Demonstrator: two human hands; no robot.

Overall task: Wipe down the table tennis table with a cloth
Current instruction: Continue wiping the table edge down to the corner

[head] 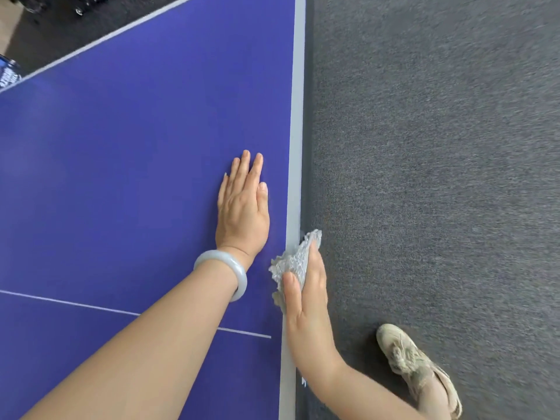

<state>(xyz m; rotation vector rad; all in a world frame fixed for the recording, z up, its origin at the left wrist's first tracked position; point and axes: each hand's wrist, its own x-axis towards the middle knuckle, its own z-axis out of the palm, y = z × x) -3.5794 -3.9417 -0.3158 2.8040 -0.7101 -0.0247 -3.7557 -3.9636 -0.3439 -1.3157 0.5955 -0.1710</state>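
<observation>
Left forearm (pixel 136 344) over table (pixel 121 177); shoe (pixel 406 356) on carpet (pixel 439 177).

We see only part of the crumpled grey-white knitted cloth (pixel 296 261): the right hand (pixel 306 298) covers its near end, and that hand's fingers past the thumb are hidden beyond the rim of the blue table tennis table (pixel 121 162), which runs out of frame left, top and bottom. The heel of the beige lace-up shoe (pixel 415 365) is lost near the bottom edge. The left edge crops a blue-and-white printed object (pixel 7 75), lettering unreadable; dark wheeled shapes (pixel 80 9) top left are too blurred to identify.
</observation>
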